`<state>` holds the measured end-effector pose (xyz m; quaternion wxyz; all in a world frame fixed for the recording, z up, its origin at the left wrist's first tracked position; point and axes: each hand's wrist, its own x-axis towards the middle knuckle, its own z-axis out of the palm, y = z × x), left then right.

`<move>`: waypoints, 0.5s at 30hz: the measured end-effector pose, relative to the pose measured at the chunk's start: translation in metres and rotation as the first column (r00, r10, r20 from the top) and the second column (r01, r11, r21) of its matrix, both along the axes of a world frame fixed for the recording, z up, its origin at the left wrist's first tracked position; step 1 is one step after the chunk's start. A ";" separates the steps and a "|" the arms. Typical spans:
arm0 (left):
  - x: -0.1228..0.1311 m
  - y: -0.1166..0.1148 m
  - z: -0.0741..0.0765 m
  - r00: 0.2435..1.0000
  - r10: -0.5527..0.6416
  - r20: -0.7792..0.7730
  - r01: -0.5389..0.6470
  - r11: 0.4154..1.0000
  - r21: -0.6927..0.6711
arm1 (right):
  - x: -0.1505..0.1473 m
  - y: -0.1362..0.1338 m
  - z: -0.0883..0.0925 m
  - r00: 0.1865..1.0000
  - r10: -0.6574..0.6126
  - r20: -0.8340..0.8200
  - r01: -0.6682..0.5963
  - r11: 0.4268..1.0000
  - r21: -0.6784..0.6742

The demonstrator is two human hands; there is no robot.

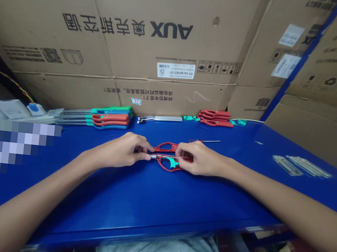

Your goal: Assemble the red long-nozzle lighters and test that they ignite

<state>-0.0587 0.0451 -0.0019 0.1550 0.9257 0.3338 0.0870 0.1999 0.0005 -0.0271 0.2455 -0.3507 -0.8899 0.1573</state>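
Note:
My left hand (125, 151) and my right hand (198, 158) meet at the middle of the blue table (148, 204). Between them lie two red lighter-handle halves (166, 146); the nearer one (167, 164) carries a teal trigger. My left fingers pinch the end of a thin metal tube (153, 155) that enters the nearer red half. My right fingers close over that half's right end.
Assembled long lighters in teal, red and blue (109, 119) are stacked at the back left. Loose metal tubes (160, 119) and red shells with teal parts (216, 118) lie at the back. Clear packets (301, 166) rest at the right. Cardboard boxes (165, 41) wall the rear.

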 end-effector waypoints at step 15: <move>0.004 -0.006 0.000 0.999 0.041 0.008 -0.041 0.999 -0.010 | 0.001 0.000 0.000 1.000 -0.002 -0.004 0.002 1.000 0.002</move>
